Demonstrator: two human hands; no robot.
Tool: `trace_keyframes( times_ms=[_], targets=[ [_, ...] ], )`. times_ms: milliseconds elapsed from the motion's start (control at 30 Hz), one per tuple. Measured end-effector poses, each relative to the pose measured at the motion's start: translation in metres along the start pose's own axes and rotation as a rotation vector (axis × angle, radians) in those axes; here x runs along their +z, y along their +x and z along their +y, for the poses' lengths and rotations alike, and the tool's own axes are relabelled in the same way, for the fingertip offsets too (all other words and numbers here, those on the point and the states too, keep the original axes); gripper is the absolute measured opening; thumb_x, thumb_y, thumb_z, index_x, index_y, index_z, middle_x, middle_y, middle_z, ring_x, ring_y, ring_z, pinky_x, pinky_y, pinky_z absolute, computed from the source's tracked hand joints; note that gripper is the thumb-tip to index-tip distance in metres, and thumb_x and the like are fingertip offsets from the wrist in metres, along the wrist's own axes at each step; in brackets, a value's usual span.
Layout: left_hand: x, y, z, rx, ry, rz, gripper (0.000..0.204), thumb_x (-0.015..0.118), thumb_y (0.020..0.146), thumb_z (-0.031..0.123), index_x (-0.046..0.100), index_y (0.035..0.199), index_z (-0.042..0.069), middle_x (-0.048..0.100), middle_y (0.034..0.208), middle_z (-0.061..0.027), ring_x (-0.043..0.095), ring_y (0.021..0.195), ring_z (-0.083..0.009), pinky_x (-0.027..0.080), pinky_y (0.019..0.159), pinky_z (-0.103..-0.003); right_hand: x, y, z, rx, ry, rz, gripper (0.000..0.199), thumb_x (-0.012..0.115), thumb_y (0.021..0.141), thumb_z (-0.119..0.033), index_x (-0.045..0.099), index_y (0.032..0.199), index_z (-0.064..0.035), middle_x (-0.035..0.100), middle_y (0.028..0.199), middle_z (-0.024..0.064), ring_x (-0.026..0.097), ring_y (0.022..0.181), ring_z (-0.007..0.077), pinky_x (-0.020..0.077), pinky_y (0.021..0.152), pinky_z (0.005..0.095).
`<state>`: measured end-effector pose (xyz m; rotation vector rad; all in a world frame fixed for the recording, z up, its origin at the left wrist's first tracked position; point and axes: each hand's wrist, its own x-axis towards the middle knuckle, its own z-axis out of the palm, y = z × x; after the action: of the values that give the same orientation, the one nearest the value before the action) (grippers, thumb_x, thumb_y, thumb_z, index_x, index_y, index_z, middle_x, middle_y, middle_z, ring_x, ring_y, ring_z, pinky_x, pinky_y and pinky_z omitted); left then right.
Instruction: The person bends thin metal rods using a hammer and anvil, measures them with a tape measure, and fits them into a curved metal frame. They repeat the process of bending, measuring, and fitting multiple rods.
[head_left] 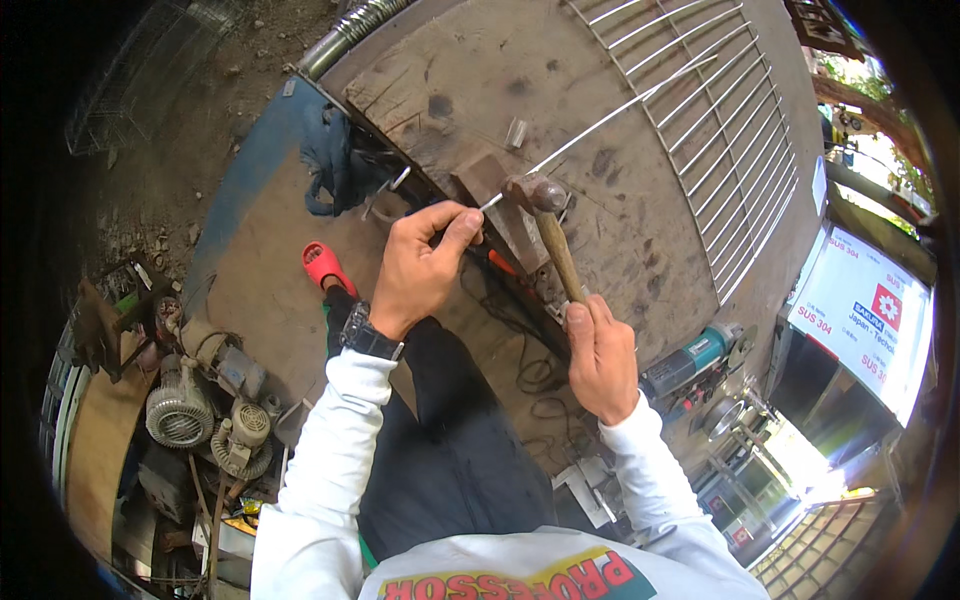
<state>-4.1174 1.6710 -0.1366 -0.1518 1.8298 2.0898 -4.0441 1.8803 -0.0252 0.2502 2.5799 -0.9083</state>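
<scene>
My left hand (425, 258) is closed, thumb against fingers, around the near end of a thin metal rod (592, 128). From there the rod runs up and to the right across the worktable (475, 85), its far end over a wire grid. My right hand (603, 362) grips the wooden handle of a hammer (557, 245). The hammer's rounded steel head lies over the rod, just beyond my left fingers; whether it touches the rod I cannot tell. Beneath them sits a rusty metal block (482, 178) at the table's edge, partly hidden by the hammer head.
The wire grid (695, 130) lies at the table's far right. A teal angle grinder (690, 362) rests to the right of my right hand. A short metal tube piece (516, 133) stands beyond the block. Dark cables (540, 375) hang below the edge; old motors (180, 405) crowd the lower left.
</scene>
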Motion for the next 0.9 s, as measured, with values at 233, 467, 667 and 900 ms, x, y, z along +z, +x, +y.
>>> trace_keyframes(
  times_ms=[233,467,667,900],
  targets=[
    [-0.003,0.002,0.000,0.021,0.003,-0.003,0.029,0.066,0.104,0.023,0.070,0.094,-0.004,0.069,0.081,-0.0020,0.061,0.080,-0.0088,0.048,0.076,-0.026,-0.012,-0.013,-0.018,-0.221,0.201,0.128,0.035,0.051,0.109,-0.029,0.063,0.103,0.0039,0.066,0.088,0.0257,0.065,0.067,0.0435,0.0482,0.058,0.0433],
    [-0.007,-0.003,-0.018,-0.044,-0.037,-0.046,0.028,0.066,0.104,0.024,0.071,0.097,-0.003,0.068,0.086,-0.0015,0.058,0.083,-0.0087,0.047,0.077,-0.026,0.007,0.003,0.008,0.008,0.137,-0.033,0.037,0.051,0.109,-0.031,0.057,0.092,0.0015,0.060,0.070,0.0255,0.060,0.067,0.0501,0.0438,0.059,0.0507],
    [-0.016,-0.010,-0.047,0.007,-0.191,-0.053,0.022,0.066,0.104,0.021,0.071,0.101,-0.001,0.067,0.091,-0.0008,0.053,0.078,-0.0086,0.043,0.072,-0.026,0.013,0.004,0.013,0.040,0.158,-0.023,0.033,0.052,0.108,-0.028,0.060,0.096,0.0018,0.060,0.069,0.0230,0.059,0.063,0.0462,0.0447,0.059,0.0473],
    [0.001,0.004,-0.031,0.122,-0.161,0.026,0.024,0.069,0.103,0.021,0.071,0.096,-0.002,0.064,0.083,-0.0003,0.056,0.078,-0.0095,0.044,0.072,-0.026,0.000,-0.007,-0.004,-0.052,0.254,0.134,0.053,0.040,0.113,-0.043,0.056,0.088,0.0002,0.050,0.070,0.0026,0.044,0.055,0.0106,0.0326,0.051,0.0281]
  ],
)
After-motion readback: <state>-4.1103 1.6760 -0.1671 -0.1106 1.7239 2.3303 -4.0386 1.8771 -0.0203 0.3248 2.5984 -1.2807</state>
